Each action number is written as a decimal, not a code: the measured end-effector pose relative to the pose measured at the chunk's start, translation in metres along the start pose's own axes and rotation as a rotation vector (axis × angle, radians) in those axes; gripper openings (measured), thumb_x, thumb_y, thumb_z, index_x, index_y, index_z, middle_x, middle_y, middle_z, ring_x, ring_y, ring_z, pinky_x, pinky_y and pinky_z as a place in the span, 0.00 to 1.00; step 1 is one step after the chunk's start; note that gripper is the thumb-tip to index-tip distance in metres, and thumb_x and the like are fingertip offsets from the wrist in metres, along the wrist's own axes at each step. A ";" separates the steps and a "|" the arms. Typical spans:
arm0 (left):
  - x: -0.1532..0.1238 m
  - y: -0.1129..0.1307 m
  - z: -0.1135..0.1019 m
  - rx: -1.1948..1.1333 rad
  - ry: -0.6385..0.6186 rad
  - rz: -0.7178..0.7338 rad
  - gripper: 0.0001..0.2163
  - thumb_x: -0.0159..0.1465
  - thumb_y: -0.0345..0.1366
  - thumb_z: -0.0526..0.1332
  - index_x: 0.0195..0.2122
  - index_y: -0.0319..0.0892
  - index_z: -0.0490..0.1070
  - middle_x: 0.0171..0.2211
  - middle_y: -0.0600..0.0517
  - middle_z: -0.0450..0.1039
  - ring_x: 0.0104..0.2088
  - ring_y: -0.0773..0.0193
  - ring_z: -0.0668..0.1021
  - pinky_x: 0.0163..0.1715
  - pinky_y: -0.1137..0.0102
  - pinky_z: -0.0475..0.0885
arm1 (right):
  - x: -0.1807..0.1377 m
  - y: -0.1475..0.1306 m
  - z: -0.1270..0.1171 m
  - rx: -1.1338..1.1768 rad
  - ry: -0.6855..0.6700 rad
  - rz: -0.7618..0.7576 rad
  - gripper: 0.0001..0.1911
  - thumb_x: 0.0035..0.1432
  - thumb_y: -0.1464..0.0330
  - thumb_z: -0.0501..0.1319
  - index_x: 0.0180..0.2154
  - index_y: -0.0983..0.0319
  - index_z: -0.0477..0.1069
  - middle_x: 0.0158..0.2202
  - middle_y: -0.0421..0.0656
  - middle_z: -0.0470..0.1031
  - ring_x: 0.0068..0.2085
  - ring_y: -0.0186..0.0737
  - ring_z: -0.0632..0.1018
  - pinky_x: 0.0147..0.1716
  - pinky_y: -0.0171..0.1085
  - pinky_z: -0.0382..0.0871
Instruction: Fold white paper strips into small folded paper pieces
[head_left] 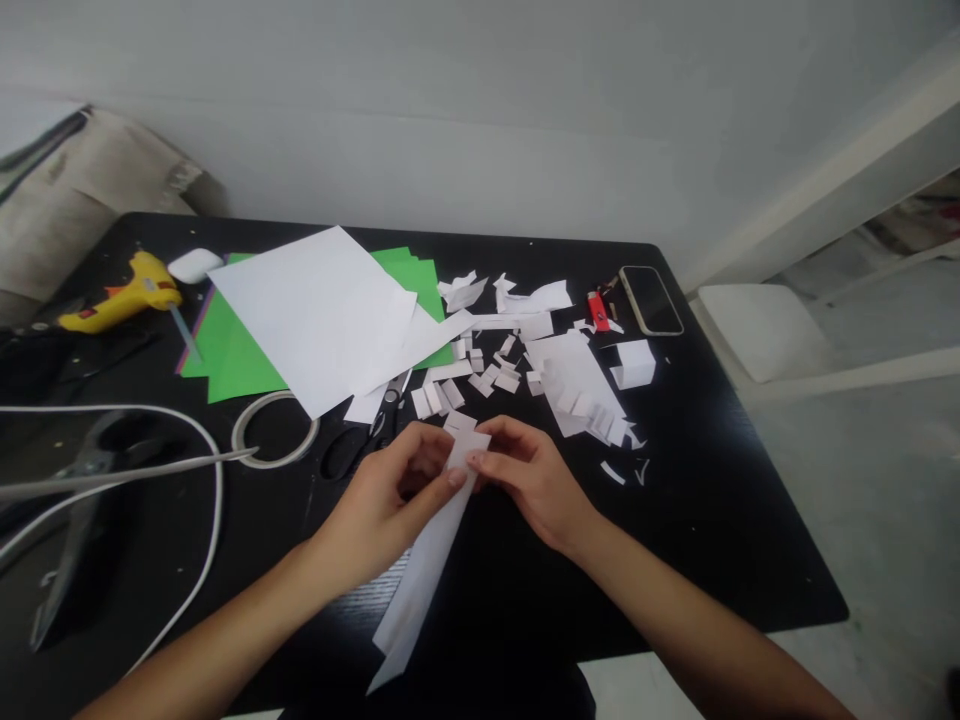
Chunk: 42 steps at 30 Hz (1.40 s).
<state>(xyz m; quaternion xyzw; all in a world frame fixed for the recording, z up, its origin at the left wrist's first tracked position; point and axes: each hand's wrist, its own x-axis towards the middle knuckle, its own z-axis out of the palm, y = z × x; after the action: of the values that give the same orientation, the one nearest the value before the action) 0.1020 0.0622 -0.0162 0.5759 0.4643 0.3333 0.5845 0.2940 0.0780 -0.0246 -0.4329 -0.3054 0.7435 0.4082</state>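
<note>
A pale wall (480,160) stands behind the black desk (720,540). By the middle of the near edge, I see the left hand (397,490) pinching a long paper strip (433,550) between thumb and fingers, while the right hand (536,480) grips its upper end; its tail slants toward that edge. Beyond them, small folded pieces (506,383) look finished, the strip seems mostly unworked, and large white sheets (315,310) lie toward the far left corner. Near the right edge sits a paper box (636,364), open-sided; I can't tell what, if anything, it holds.
</note>
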 end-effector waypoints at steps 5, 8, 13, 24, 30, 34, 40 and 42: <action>-0.002 -0.006 0.006 -0.032 0.066 -0.015 0.12 0.63 0.39 0.71 0.43 0.46 0.69 0.31 0.56 0.71 0.30 0.66 0.73 0.29 0.71 0.70 | -0.001 0.000 0.002 0.020 0.010 -0.012 0.09 0.51 0.68 0.75 0.36 0.59 0.80 0.35 0.38 0.80 0.37 0.34 0.78 0.43 0.35 0.72; -0.004 -0.005 0.005 -0.041 0.010 0.012 0.12 0.64 0.37 0.69 0.45 0.46 0.68 0.32 0.55 0.73 0.31 0.65 0.76 0.30 0.72 0.72 | -0.001 0.000 0.002 0.010 0.003 0.008 0.08 0.51 0.69 0.74 0.35 0.59 0.80 0.35 0.38 0.81 0.37 0.36 0.79 0.43 0.36 0.72; 0.000 -0.001 -0.006 -0.023 0.038 0.082 0.12 0.68 0.35 0.65 0.51 0.48 0.70 0.36 0.52 0.79 0.34 0.62 0.81 0.35 0.68 0.77 | -0.001 -0.002 0.000 0.001 -0.014 0.014 0.09 0.51 0.68 0.74 0.36 0.60 0.80 0.34 0.39 0.81 0.36 0.37 0.80 0.42 0.38 0.73; 0.005 0.001 -0.012 0.167 0.162 0.236 0.10 0.62 0.35 0.72 0.46 0.48 0.82 0.36 0.51 0.83 0.33 0.61 0.81 0.36 0.67 0.77 | -0.004 -0.006 0.001 -0.099 -0.053 -0.059 0.10 0.53 0.65 0.74 0.39 0.58 0.81 0.37 0.40 0.83 0.38 0.38 0.82 0.42 0.38 0.75; 0.004 0.001 -0.008 0.211 0.167 0.289 0.15 0.62 0.33 0.72 0.50 0.51 0.81 0.37 0.52 0.82 0.34 0.63 0.81 0.36 0.68 0.77 | -0.004 -0.005 0.000 -0.118 -0.080 -0.080 0.09 0.55 0.65 0.73 0.39 0.57 0.81 0.37 0.40 0.83 0.38 0.38 0.82 0.41 0.37 0.76; 0.003 0.003 -0.007 0.232 0.172 0.302 0.11 0.62 0.33 0.72 0.45 0.50 0.82 0.36 0.52 0.81 0.33 0.64 0.80 0.34 0.69 0.76 | -0.005 -0.005 0.000 -0.127 -0.086 -0.101 0.09 0.55 0.65 0.73 0.39 0.58 0.81 0.37 0.40 0.83 0.39 0.37 0.82 0.42 0.37 0.76; 0.001 0.001 -0.007 0.231 0.166 0.283 0.11 0.62 0.33 0.72 0.46 0.50 0.82 0.36 0.52 0.80 0.33 0.63 0.79 0.35 0.68 0.76 | -0.005 -0.005 0.000 -0.141 -0.087 -0.093 0.10 0.55 0.64 0.73 0.40 0.58 0.80 0.37 0.40 0.82 0.38 0.37 0.82 0.40 0.36 0.75; 0.001 0.002 -0.007 0.232 0.171 0.283 0.10 0.62 0.33 0.72 0.45 0.50 0.82 0.37 0.51 0.80 0.34 0.62 0.79 0.35 0.68 0.75 | -0.005 -0.005 0.001 -0.166 -0.074 -0.102 0.12 0.56 0.65 0.73 0.42 0.58 0.79 0.36 0.39 0.82 0.37 0.36 0.81 0.38 0.35 0.74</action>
<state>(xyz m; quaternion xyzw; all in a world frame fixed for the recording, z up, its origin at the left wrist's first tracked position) 0.0967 0.0661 -0.0142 0.6683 0.4622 0.4042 0.4200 0.2967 0.0756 -0.0180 -0.4210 -0.4025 0.7094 0.3969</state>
